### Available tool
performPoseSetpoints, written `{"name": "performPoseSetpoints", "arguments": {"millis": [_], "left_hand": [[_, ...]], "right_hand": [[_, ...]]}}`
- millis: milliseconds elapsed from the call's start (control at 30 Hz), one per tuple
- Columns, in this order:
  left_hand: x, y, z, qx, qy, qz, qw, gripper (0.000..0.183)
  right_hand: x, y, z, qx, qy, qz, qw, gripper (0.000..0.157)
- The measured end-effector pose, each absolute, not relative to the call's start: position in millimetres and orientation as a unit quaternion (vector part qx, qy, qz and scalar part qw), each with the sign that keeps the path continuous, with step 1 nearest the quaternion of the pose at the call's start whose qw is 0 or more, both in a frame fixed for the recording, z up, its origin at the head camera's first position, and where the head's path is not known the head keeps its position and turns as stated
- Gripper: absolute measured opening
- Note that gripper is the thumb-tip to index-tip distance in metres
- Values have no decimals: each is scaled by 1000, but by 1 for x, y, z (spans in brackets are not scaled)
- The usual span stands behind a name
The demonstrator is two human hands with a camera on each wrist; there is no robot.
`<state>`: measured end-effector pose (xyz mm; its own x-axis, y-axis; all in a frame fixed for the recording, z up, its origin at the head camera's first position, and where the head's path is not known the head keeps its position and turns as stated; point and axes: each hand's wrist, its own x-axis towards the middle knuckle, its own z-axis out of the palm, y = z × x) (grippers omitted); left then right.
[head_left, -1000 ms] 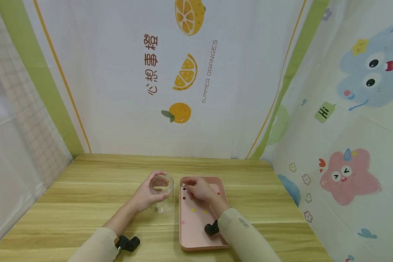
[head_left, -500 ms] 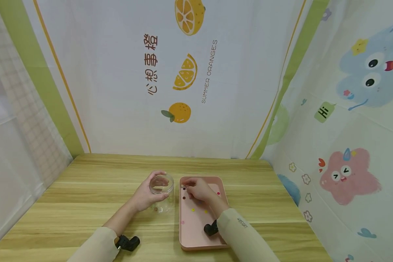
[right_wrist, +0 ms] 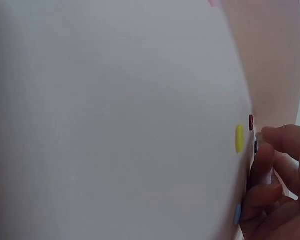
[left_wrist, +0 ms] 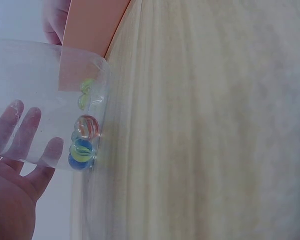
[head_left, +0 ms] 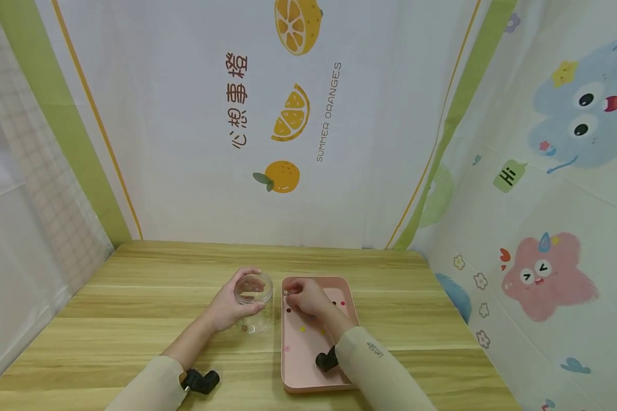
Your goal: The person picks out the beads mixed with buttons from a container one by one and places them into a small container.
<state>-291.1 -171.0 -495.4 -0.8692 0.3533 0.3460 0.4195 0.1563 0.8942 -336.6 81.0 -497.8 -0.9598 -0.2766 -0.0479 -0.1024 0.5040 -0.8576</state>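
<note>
My left hand (head_left: 232, 302) grips a clear plastic jar (head_left: 261, 319) that stands upright on the table beside the tray. Several glass marbles (left_wrist: 87, 127) lie at the jar's bottom, striped orange, blue and yellow-green. Over the far left corner of the pink tray (head_left: 316, 374) is my right hand (head_left: 311, 297), thumb and forefinger pinching a small pale round thing (head_left: 285, 293); its kind is too small to tell. Close to those fingers lies a dark red button (right_wrist: 250, 123), with a yellow button (right_wrist: 239, 138) near it.
Scattered in the tray are a bright red button (head_left: 343, 303), a pink button (head_left: 287, 348) and others. The tray has a raised rim. Black wrist cameras (head_left: 201, 381) sit on both wrists. A printed cloth (head_left: 185, 171) hangs behind the wooden table (head_left: 133, 319).
My right hand has shifted slightly with the pale thing near its fingertips. A dark button beside it is now hidden, and another shows to its right. The left hand and jar stay still.
</note>
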Motion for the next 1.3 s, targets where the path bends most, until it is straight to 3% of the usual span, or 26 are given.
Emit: {"name": "performPoseSetpoints", "arguments": {"millis": [633,1300], "left_hand": [[-290,-171,-495,-252,-765,-592,31,72],[-291,-170,-497,-253,-763,-593,33,73]], "right_hand": [[-334,76,-504,-98,869,-481,62,10],[-334,90,-502,-103,826,-547,88,11]]}}
